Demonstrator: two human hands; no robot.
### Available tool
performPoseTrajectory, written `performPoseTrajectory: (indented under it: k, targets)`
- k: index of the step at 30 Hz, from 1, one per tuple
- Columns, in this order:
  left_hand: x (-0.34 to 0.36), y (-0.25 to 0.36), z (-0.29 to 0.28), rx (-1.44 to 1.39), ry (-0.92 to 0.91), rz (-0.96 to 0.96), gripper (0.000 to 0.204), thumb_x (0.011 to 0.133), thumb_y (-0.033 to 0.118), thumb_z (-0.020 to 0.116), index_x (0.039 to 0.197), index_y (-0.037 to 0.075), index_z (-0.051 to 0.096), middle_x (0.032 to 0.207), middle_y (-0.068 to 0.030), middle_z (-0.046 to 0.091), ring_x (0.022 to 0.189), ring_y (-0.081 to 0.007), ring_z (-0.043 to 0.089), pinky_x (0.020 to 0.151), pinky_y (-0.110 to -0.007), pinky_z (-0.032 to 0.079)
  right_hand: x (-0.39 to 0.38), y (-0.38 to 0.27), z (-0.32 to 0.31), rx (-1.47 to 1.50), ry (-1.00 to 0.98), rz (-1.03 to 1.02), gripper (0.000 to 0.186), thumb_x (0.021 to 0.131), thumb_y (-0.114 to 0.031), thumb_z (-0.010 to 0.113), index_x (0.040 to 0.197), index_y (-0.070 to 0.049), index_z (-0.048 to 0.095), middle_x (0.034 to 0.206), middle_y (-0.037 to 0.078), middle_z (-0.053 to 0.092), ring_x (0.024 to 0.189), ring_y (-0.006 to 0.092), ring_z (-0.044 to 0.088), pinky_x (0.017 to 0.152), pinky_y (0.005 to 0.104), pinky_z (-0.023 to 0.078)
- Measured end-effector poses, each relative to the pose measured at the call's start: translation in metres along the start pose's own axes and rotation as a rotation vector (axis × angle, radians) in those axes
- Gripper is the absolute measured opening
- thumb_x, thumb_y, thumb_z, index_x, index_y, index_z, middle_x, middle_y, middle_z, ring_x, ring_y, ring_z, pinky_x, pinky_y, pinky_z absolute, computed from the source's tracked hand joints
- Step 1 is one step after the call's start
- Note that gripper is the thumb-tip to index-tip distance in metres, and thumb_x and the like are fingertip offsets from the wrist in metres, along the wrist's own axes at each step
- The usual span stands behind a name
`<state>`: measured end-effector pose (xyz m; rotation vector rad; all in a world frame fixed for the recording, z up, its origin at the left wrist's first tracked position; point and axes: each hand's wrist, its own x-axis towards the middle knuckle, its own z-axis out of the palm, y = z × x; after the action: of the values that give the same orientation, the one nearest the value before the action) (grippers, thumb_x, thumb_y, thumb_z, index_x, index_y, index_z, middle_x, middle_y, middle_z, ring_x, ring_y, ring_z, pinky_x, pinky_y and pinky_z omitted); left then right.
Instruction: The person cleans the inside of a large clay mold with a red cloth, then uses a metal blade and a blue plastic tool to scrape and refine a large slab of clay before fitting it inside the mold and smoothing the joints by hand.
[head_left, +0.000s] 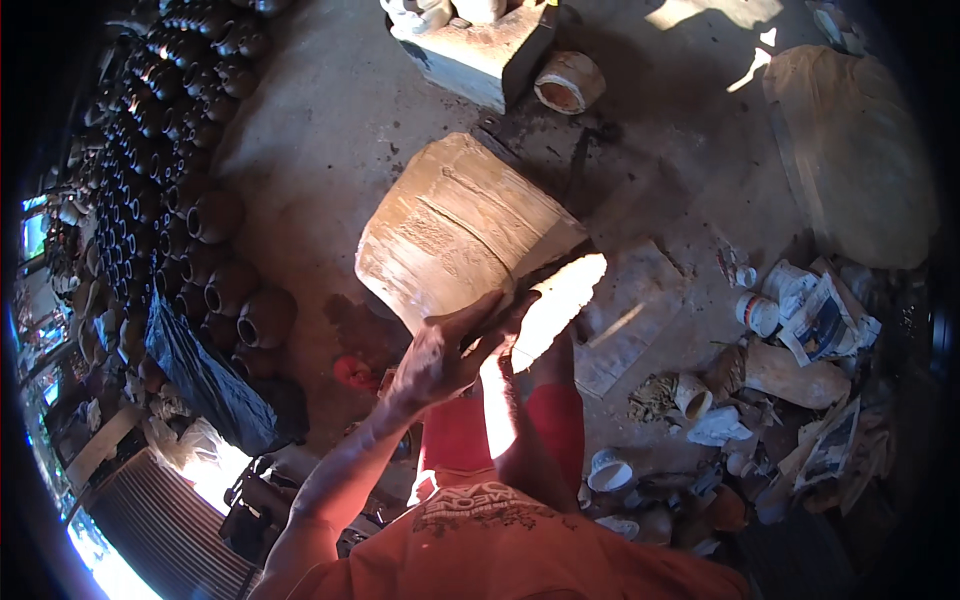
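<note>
A large tan piece (455,225), rough and grooved like clay or plaster, is held up in front of my body. Its right part (560,300) is brightly sunlit beside a dark gap; I cannot tell whether it is separate. My left hand (445,355) grips the lower edge with bent fingers. My right hand (508,335) is closed on the lower right, partly hidden behind the left hand and washed out by sunlight.
Many dark clay pots (215,215) are stacked left beside dark plastic sheeting (205,375). A pale block (470,60) and short cylinder (568,82) stand ahead. A large sack-like shape (850,160) lies right, above scattered containers and debris (800,380). A flat board (640,310) lies nearby.
</note>
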<state>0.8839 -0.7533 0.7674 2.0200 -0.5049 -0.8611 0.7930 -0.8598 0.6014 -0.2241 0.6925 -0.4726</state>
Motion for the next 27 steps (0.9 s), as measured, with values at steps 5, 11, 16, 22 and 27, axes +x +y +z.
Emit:
performPoseTrajectory:
  k: [5, 11, 16, 22, 27]
  targets:
    - [0.037, -0.069, 0.006, -0.101, -0.011, 0.149, 0.089, 0.1, 0.075, 0.04, 0.163, 0.012, 0.039, 0.169, -0.0166, 0.033, 0.161, -0.0355, 0.017, 0.127, -0.054, 0.019, 0.011, 0.033, 0.023, 0.227, -0.158, 0.007, 0.061, 0.108, -0.054, 0.039, 0.147, -0.008, 0.04, 0.142, 0.012, 0.048, 0.13, 0.0243, 0.047, 0.11, 0.0448, 0.038]
    - [0.035, -0.076, 0.031, -0.11, -0.114, 0.154, 0.093, 0.099, 0.081, 0.026, 0.168, 0.018, 0.027, 0.177, -0.0103, 0.012, 0.163, -0.0342, -0.003, 0.127, -0.056, -0.008, -0.029, 0.044, 0.046, 0.144, -0.303, 0.005, 0.072, 0.11, -0.061, 0.028, 0.164, -0.014, 0.024, 0.166, 0.008, 0.033, 0.154, 0.0233, 0.031, 0.127, 0.0471, 0.024]
    - [-0.008, -0.018, 0.017, -0.119, -0.024, 0.253, 0.094, 0.097, 0.084, 0.028, 0.168, 0.021, 0.028, 0.176, -0.0112, 0.014, 0.163, -0.0346, -0.001, 0.126, -0.059, -0.007, -0.067, 0.016, 0.058, 0.525, -0.412, 0.15, 0.07, 0.112, -0.056, 0.027, 0.168, -0.015, 0.015, 0.171, 0.005, 0.022, 0.159, 0.0224, 0.017, 0.129, 0.0433, 0.014]
    - [-0.146, 0.002, 0.101, -0.578, 0.203, 0.255, 0.083, 0.105, 0.069, 0.034, 0.164, 0.01, 0.034, 0.17, -0.0148, 0.03, 0.158, -0.0305, 0.021, 0.128, -0.049, 0.011, -0.202, -0.064, 0.077, -0.675, -0.456, -0.106, 0.066, 0.114, -0.05, 0.031, 0.164, -0.008, 0.025, 0.163, 0.009, 0.034, 0.151, 0.0228, 0.031, 0.124, 0.0388, 0.024]
    - [-0.235, 0.051, 0.191, -1.251, 0.104, -0.152, 0.067, 0.114, 0.05, 0.031, 0.161, 0.003, 0.036, 0.162, -0.009, 0.041, 0.15, -0.0211, 0.034, 0.124, -0.033, 0.024, -0.297, -0.133, 0.04, -1.455, -0.527, -0.375, 0.063, 0.115, -0.044, 0.035, 0.161, -0.002, 0.032, 0.157, 0.012, 0.044, 0.144, 0.0231, 0.044, 0.12, 0.0351, 0.033]
